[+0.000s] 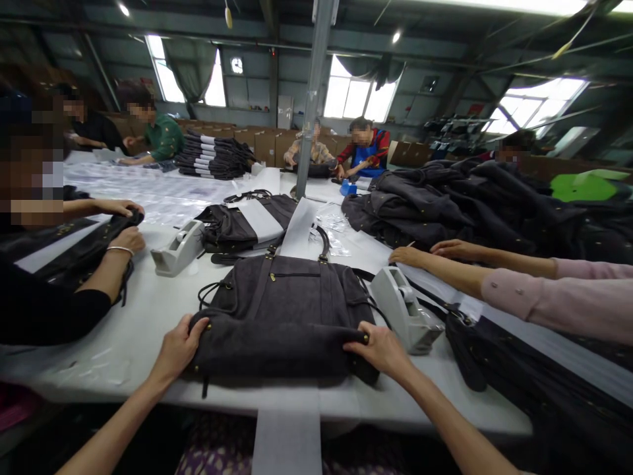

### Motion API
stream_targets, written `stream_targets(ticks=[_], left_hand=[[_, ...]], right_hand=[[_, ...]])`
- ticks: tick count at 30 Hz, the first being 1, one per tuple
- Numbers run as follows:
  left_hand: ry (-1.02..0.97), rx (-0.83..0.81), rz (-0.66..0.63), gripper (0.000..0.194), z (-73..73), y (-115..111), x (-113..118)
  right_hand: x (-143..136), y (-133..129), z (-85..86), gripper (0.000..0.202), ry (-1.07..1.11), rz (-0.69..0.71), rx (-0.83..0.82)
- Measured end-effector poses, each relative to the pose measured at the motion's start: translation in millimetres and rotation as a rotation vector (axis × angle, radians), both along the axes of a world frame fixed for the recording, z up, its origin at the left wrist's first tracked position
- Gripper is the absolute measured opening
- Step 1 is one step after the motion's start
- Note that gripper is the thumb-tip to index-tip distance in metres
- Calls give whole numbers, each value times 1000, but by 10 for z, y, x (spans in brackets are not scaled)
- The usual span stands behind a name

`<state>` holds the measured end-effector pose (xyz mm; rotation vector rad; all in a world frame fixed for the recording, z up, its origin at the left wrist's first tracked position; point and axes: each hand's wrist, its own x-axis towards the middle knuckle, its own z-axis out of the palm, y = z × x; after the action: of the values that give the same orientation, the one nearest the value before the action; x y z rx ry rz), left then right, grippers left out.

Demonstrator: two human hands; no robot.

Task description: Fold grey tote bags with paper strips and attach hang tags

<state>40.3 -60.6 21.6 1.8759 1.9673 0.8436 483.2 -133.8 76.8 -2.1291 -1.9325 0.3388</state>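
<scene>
A dark grey bag [297, 297] lies flat on the white table in front of me, its zip and straps facing up and its near edge folded over. My left hand [180, 346] grips the bag's near left corner between thumb and fingers. At the near right corner, my right hand [378, 346] pinches the same folded edge. Under the bag runs a white paper strip [287, 439] that hangs over the table's front edge; its other end [298, 227] shows beyond the bag's handles.
Grey tape dispensers stand left [179, 249] and right [403, 310] of the bag. Behind it lies another bag [222, 224] with a paper band. Co-workers' hands handle bags on both sides. A large heap of dark bags [445, 204] sits back right, near a metal post [312, 99].
</scene>
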Motion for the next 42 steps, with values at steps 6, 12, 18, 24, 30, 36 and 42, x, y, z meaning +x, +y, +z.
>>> stream_targets(ticks=[6,12,18,24,30,36,42], left_hand=[[246,165,1,37,-84,6,17],[497,441,-466,77,352,-319,600],[645,-25,-778,62,663,-128,969],[657,-239,-863,60,774,165,1113],[659,-247,-782,50,644,199,1206],[691,-220,-804,47,644,338,1237],[756,14,-781,17,451,67,1130]], right_hand=[[-81,75,-174,36,32,10,-57],[-87,93,-108,39,-14,49,-91],[-47,61,25,41,-82,118,-117],[-364,93,317,68,-120,317,-170],[-618,97,318,63,-134,387,-198],[-576,254,108,43,-228,382,-89],[-437,242,-452,32,-290,456,310]])
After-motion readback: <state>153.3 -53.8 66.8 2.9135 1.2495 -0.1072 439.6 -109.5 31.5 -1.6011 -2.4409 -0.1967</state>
